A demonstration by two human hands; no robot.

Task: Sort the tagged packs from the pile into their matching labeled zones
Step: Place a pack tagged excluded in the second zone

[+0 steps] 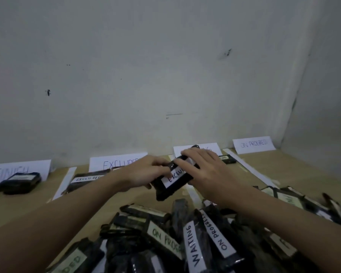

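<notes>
- The person's left hand and right hand are showing bare.
- Both forearms are showing bare, with no sleeves in view.

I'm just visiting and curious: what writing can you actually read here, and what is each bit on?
"EXCLUDE": wall sign, end covered.
"EXCLUDED": tag of the pack lying below it.
"EXCLU": tag of the pack held in both hands.
"FINISH": left wall sign, faint.
"ON PROGRESS": right wall sign.
"ON PROG", "WAITING", "ON PROGRESS": tags in the pile.
Middle wall sign: covered, unreadable.
</notes>
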